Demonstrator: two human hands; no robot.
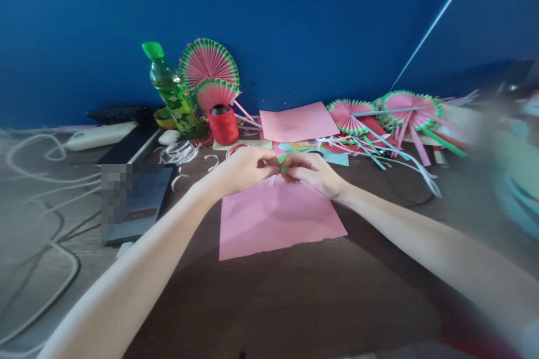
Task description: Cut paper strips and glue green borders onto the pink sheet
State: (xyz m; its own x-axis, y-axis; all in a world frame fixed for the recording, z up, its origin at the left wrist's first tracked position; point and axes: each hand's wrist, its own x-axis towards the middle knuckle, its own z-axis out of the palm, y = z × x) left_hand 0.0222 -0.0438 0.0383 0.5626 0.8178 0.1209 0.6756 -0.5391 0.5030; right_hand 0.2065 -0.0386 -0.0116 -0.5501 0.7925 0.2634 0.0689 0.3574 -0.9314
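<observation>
My left hand [247,168] and my right hand [315,173] meet over the far edge of a pink paper sheet [282,224]. Between their fingertips is a small green piece of paper [284,170], mostly hidden by the fingers. Both hands are closed in a pinch on it. A bit of white shows just under the fingers, too small to make out. The pink sheet lies flat on the dark table, its near edge slightly ragged.
Behind stand a green-capped bottle [170,90], a red thread spool [223,125] and pleated pink-green paper fans [210,64]. Another pink sheet [298,122] lies near the wall, beside more fans and white strips [404,165]. Cables and a dark flat device [143,207] are left.
</observation>
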